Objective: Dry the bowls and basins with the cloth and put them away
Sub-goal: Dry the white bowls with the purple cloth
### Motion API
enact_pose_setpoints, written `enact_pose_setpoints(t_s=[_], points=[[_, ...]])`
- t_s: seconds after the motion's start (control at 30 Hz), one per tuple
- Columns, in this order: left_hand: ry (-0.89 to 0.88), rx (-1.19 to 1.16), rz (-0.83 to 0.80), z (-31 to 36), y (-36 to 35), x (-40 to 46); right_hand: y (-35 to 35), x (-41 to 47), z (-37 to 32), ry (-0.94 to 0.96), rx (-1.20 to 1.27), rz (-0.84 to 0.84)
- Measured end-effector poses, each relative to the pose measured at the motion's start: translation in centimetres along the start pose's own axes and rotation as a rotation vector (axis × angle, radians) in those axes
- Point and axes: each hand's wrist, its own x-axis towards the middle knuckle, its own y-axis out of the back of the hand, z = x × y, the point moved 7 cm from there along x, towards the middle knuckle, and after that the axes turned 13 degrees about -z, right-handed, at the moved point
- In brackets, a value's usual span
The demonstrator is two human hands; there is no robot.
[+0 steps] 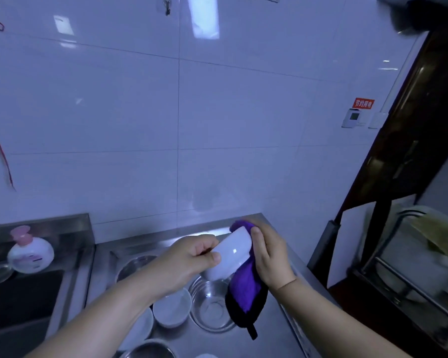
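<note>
L hand [192, 257] gripped white bowl [233, 251] by its base, R hand [269, 257] clutched purple cloth [246, 288] against bowl's far side.

A red sign [363, 103] on the white wall tiles reads "节约用电"; the soap bottle's label is illegible.

A white bowl [232, 250] tilts on its side in the air, a purple, black-edged cloth [245, 293] draped against it. White bowls [171, 308] and steel basins [212, 310] sit below.
</note>
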Motion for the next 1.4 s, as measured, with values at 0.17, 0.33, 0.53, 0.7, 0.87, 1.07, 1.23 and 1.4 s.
enact_pose_setpoints(t_s=[0.17, 0.33, 0.53, 0.7, 0.87, 1.07, 1.23, 1.4], points=[[0.088, 0.190, 0.100, -2.3, 1.6, 2.7, 1.9, -3.2, 7.3, -0.240, -0.060, 0.011], [0.258, 0.492, 0.195, -8.5, 2.9, 6.3, 3.7, -5.8, 13.9, -0.398, -0.062, -0.006], [0.421, 0.774, 0.194, -15.4, 1.4, 13.4, 5.6, -4.8, 21.4, -0.489, -0.063, -0.061], [0.486, 0.946, 0.108, -20.8, -0.8, 20.2, 6.0, -3.0, 27.6, -0.516, 0.005, -0.096], [0.551, 1.119, -0.048, -25.1, -2.3, 24.7, 4.7, -1.5, 31.9, -0.526, 0.100, -0.157], [0.474, 1.221, -0.174, -27.5, -3.4, 26.8, 3.2, -0.7, 34.7, -0.497, 0.117, -0.260], [0.418, 1.216, -0.209, -30.1, -4.5, 27.0, 2.2, -0.7, 36.4, -0.510, 0.109, -0.341], [0.390, 1.199, -0.158, -31.2, -4.9, 27.3, 1.6, -0.7, 37.2, -0.516, 0.109, -0.372]])
